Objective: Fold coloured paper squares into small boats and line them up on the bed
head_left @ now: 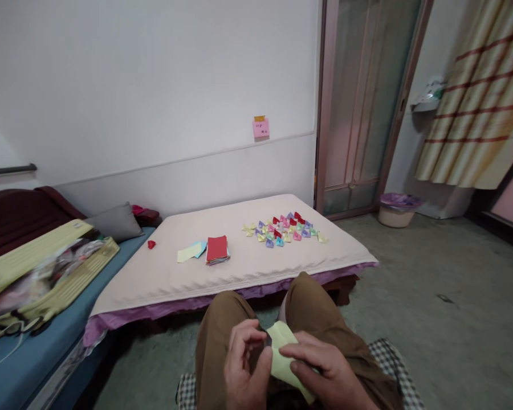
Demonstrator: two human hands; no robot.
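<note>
A pale yellow-green sheet of paper [282, 356], partly bent, is held above my lap between my two hands. My right hand [329, 364] grips it from the right, with fingers across its upper face. At its left edge my left hand [245, 364] is curled, its thumb against the paper; how the other fingers meet the sheet is partly hidden. Ahead on the bed lie a stack of coloured paper [217, 249] with red on top, a loose yellow sheet [188, 253] and a blue sheet [200, 249]. Several small folded paper pieces [282, 228] cluster to the right.
The low bed [154, 279] has a cream cover and stands before my knees. A single red folded piece [151, 244] lies at its left. Further left is a blue-covered bed [64, 330] with a yellow case [68, 285]. A lined bin [397, 210] stands by the sliding door [363, 102].
</note>
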